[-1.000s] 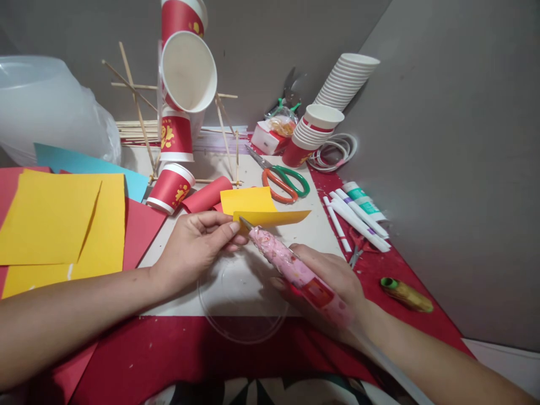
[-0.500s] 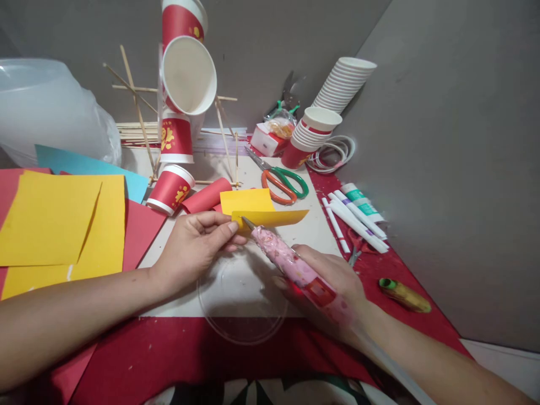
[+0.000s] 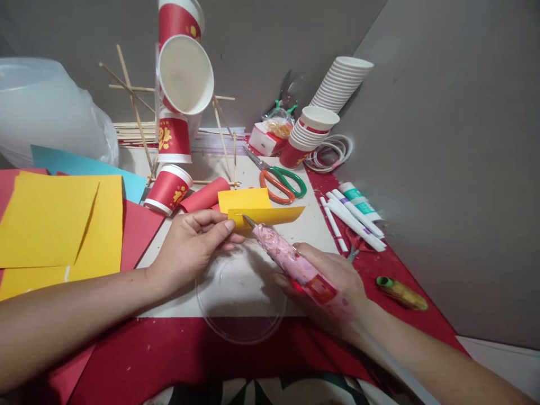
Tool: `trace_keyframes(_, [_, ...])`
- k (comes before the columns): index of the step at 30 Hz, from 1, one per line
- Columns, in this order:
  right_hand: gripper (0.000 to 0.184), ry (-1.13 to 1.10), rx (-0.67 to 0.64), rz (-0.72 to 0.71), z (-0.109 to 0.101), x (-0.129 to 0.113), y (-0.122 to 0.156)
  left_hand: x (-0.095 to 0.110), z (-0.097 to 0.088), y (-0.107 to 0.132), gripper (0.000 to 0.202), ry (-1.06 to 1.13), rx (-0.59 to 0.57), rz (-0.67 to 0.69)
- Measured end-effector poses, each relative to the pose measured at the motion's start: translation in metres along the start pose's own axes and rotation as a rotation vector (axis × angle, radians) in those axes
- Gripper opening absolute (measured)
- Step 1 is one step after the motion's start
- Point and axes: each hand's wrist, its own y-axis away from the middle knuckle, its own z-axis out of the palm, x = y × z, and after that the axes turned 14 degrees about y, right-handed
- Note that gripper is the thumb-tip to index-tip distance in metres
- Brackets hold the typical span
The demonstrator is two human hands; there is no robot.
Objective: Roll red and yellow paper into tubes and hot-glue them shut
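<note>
My left hand (image 3: 198, 242) pinches the left end of a yellow paper strip (image 3: 278, 216) between thumb and fingers, above the white board. In my right hand (image 3: 333, 275) is a pink glue gun (image 3: 284, 253) with a glue stick trailing from its back; its metal tip touches or nearly touches the strip close to my left thumb. A short pale line of glue seems to lie on the strip at the tip. Behind the strip are another yellow paper piece (image 3: 244, 198) and a rolled red paper tube (image 3: 206, 194). A clear round lid (image 3: 240, 332) lies under my hands.
Red paper cups (image 3: 174, 138) and a wooden stick frame (image 3: 133, 101) stand at the back. Scissors (image 3: 280, 180) and stacked cups (image 3: 301, 140) are right of them. Yellow sheets (image 3: 46, 219) lie left; white rolls (image 3: 354, 219) and a marker-like object (image 3: 401, 293) lie right.
The glue gun's tip has moved slightly right along the yellow strip, away from my left thumb, with a short pale line now behind it. The whole view has shifted slightly.
</note>
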Motion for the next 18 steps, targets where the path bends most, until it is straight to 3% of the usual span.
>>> trace_keyframes(6, [0.036, 0.027, -0.038, 0.026, -0.0052, -0.0018, -0.0035, 0.0006, 0.0006, 0.0001, 0.013, -0.01, 0.011, 0.017])
trace_keyframes(14, [0.022, 0.068, -0.055, 0.0, -0.001, 0.0024, 0.0019, 0.0002, 0.0, -0.001, 0.011, -0.016, 0.016, 0.019])
trace_keyframes(18, [0.031, 0.092, -0.017, -0.022, -0.0018, 0.0023, 0.0002, 0.0002, -0.0004, -0.0007, 0.011, -0.015, 0.016, 0.024])
